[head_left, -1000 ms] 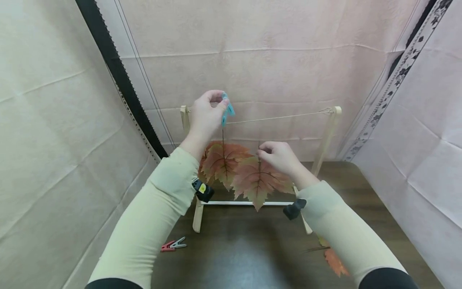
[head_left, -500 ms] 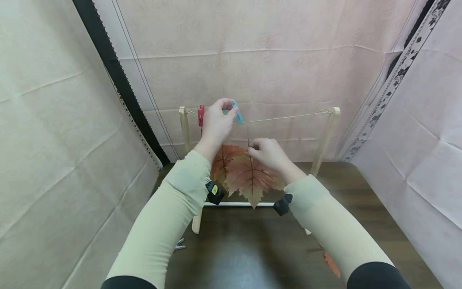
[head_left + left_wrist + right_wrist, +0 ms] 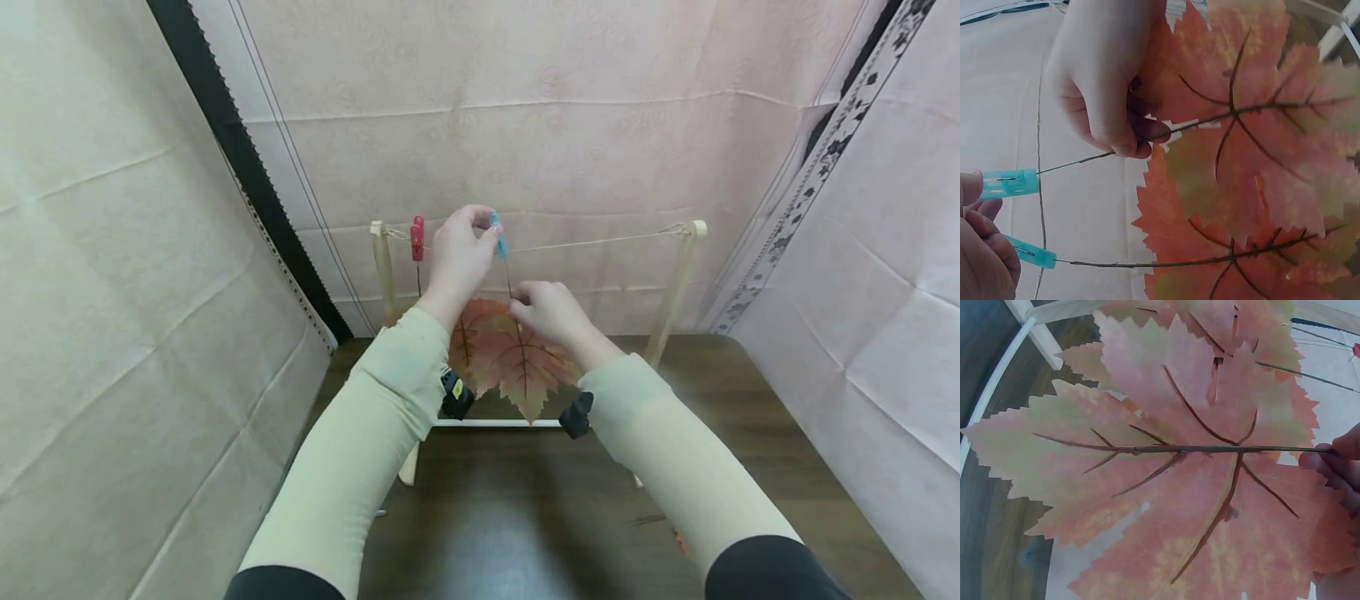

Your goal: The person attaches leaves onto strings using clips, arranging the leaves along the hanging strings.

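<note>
My left hand (image 3: 459,258) pinches a light-blue clothespin (image 3: 498,237) at the string (image 3: 585,245). In the left wrist view, the end of a leaf stem (image 3: 1079,161) meets this clothespin's tip at the string. My right hand (image 3: 551,312) pinches that stem lower down, just above a reddish artificial maple leaf (image 3: 525,371). Beside it, a second light-blue clothespin (image 3: 1038,256) sits on the string with another leaf (image 3: 1210,269) hanging from it. Behind my left hand in the head view, a red clothespin (image 3: 417,239) on the string holds a stem.
The string runs between two pale wooden posts, the right post (image 3: 678,292) and the left post (image 3: 382,267). A white bar (image 3: 495,423) joins them low down. A leaf (image 3: 681,542) lies on the dark wooden table (image 3: 495,517), mostly hidden by my right arm.
My left hand has moved right and slightly down, bringing the blue clothespin to the string. My right hand has shifted left and a little up with its leaf, whose stem now reaches the clothespin.
</note>
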Demonstrator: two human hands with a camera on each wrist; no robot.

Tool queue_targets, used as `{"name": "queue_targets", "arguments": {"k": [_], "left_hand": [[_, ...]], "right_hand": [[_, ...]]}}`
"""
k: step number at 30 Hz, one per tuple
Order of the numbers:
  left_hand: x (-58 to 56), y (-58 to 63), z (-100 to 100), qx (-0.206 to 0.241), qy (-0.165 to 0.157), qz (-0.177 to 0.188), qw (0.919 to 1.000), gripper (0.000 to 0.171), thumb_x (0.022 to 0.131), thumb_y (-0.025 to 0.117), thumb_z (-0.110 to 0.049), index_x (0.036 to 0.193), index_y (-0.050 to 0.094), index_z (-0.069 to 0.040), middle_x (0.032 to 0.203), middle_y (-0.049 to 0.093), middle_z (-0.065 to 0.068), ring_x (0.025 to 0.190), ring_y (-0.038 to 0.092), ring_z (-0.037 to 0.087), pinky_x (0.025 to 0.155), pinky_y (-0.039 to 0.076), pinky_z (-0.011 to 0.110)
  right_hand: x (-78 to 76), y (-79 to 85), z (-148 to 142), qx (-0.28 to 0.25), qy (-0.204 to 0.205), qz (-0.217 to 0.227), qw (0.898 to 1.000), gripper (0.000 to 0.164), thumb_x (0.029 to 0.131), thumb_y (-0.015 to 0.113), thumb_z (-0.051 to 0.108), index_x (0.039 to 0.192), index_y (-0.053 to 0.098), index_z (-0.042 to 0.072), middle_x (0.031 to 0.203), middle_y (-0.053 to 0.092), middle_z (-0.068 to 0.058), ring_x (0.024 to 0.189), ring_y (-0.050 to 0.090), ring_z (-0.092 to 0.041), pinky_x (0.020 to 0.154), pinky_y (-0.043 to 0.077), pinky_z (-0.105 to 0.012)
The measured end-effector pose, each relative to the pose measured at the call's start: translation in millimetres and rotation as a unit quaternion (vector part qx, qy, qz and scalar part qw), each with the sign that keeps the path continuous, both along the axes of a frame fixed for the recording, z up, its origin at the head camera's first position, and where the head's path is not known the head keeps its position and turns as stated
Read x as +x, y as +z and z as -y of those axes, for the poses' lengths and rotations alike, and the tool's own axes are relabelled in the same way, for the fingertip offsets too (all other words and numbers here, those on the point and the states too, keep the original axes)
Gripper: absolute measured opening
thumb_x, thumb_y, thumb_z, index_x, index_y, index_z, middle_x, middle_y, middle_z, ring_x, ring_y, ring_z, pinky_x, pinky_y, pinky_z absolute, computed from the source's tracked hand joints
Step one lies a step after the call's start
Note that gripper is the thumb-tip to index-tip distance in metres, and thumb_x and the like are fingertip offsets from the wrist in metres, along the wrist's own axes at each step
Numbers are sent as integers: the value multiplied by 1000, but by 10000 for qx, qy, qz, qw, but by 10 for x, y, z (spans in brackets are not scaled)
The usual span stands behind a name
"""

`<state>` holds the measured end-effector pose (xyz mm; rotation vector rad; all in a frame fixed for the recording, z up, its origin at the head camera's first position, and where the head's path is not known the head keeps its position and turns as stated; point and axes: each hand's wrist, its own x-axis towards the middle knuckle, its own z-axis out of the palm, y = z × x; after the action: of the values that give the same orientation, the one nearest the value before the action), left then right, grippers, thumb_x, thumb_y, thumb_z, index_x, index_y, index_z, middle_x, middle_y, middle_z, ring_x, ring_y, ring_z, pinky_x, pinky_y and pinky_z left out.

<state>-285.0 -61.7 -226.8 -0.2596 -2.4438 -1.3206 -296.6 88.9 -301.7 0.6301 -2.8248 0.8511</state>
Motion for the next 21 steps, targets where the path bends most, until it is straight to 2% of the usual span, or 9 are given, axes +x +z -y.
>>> {"name": "queue_targets", "arguments": {"k": [5,13,21], "left_hand": [[-32,25,-8,-253,57,78,9996,29,95,56,-28,121,57,-16,112,61,-5,93,56,10,77,45,27],[-46,45,-16,-660,113,265,9974,30,96,54,-32,121,58,-18,111,62,-6,97,57,10,81,45,28],[-64,46,-6,-1572,124,539,9860,39,95,51,-41,130,54,-22,119,59,-7,104,55,12,79,44,32]], "right_hand": [[-31,-6,4,-29,-13,0,10000,20,94,52,19,98,67,7,84,66,-4,72,55,-19,69,46,-33],[-58,42,39,-159,-92,6,9998,18,95,53,19,91,65,7,79,63,-5,70,52,-21,66,44,-33],[-90,15,78,-110,-124,-15,9999,19,96,54,20,94,67,6,82,64,-5,73,54,-20,69,45,-34]]}}
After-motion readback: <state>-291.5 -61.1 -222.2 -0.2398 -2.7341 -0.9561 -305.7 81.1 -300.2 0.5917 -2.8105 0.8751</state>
